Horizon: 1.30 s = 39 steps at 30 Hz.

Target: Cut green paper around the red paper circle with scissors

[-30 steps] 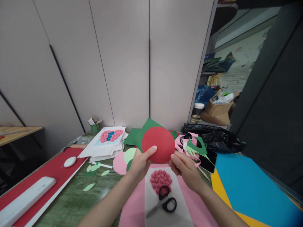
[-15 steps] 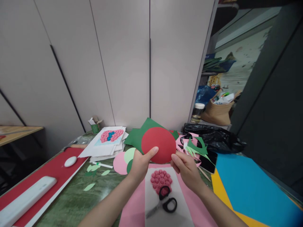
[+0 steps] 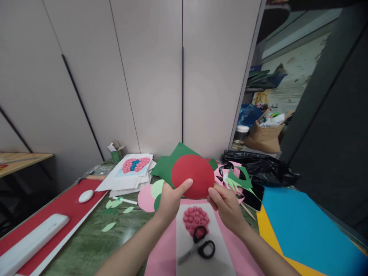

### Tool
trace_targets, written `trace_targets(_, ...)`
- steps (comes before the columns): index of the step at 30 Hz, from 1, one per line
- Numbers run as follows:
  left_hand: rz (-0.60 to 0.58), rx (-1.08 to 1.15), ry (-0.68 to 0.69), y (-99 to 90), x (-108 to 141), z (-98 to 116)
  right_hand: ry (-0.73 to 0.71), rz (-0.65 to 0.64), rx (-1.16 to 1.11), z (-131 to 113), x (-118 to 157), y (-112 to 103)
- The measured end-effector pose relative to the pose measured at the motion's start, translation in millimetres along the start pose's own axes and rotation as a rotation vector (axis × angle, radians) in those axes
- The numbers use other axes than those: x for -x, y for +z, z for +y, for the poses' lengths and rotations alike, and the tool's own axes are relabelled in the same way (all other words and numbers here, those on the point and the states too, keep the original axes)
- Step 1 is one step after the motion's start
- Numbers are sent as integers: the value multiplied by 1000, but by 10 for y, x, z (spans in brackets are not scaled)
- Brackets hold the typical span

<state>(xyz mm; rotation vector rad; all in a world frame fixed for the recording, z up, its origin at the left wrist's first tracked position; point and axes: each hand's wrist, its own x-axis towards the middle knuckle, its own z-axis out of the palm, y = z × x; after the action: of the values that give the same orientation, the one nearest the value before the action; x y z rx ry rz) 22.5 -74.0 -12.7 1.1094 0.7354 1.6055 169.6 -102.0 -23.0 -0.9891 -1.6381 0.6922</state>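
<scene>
A red paper circle (image 3: 193,172) is held up between my two hands over the table. My left hand (image 3: 171,197) pinches its lower left part, thumb lying on the front. At its lower right edge my right hand (image 3: 225,203) grips with thumb and bent fingers; the fingertips behind the paper are hidden. Below, a white sheet (image 3: 212,264) lies on pink paper (image 3: 161,249). Clustered pink balls (image 3: 196,218) sit on the sheet, and black-handled scissors (image 3: 199,245) rest there, overlapping the cluster's lower edge.
Pink, light green and dark green paper circles (image 3: 146,198) lie left of my hands, near leaf cut-outs (image 3: 108,227). Paper scraps (image 3: 240,177) and a black plastic bag (image 3: 261,168) are behind on the right, beside blue paper (image 3: 313,222). Picture sheets (image 3: 115,180) are stacked back left.
</scene>
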Motion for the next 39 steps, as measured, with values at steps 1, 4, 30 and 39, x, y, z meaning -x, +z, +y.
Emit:
trace_targets(1, 3, 0, 1, 2, 1, 3, 0, 0, 1, 5, -1, 4)
trace_targets(4, 21, -2, -2, 10, 6, 16, 2, -1, 5, 15, -3, 15)
trace_targets(30, -206, -227, 16, -172, -160, 261, 167, -54, 98, -271, -84, -497)
trace_targets(39, -131, -43, -57, -222, -230, 234, 57, -177, 322, -451, 96, -537)
